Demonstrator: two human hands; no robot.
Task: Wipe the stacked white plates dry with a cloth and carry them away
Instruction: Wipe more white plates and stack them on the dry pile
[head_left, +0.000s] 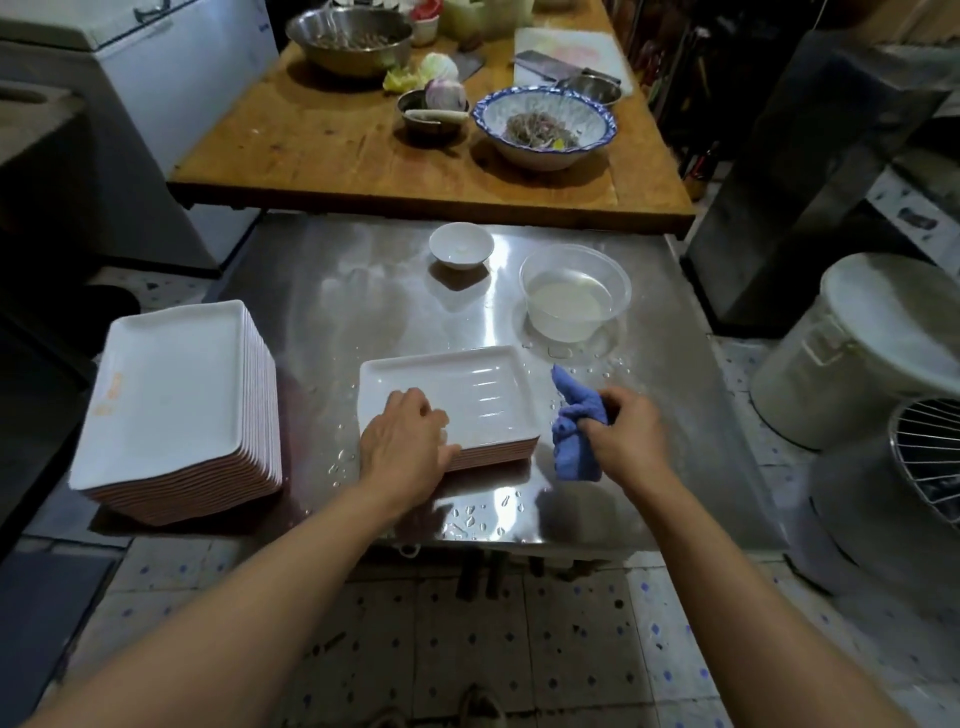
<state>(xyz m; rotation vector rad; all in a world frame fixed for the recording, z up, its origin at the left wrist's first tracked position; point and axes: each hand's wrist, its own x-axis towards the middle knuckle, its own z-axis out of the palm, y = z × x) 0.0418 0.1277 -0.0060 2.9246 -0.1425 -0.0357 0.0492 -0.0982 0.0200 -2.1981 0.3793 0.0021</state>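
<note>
On the steel table (363, 291) a short stack of white rectangular plates (467, 395) lies near the front edge, its top plate wet and streaked. The left hand (405, 447) rests on the near left corner of that short stack, fingers curled over the rim of the top plate and thumb along its front edge, so it grips the plate. The right hand (628, 431) hovers just to the right of the short stack, fingers closed around a bunched blue cloth (574, 421); the cloth sticks up and hangs down from the fist, and I cannot tell whether it touches the plates. To the left of the short stack, apart from it, stands a much taller stack of the same white plates (171, 395), reaching the table's left edge. Water drops (478, 514) lie on the steel in front of the short stack. Behind the short stack sit a small white bowl (461, 245) and, to its right, a clear plastic bowl (574, 296) holding milky liquid. Beyond these is a wooden table (311, 150) with a blue-rimmed bowl (545, 127) of food and a steel mixing bowl (348, 39).
</note>
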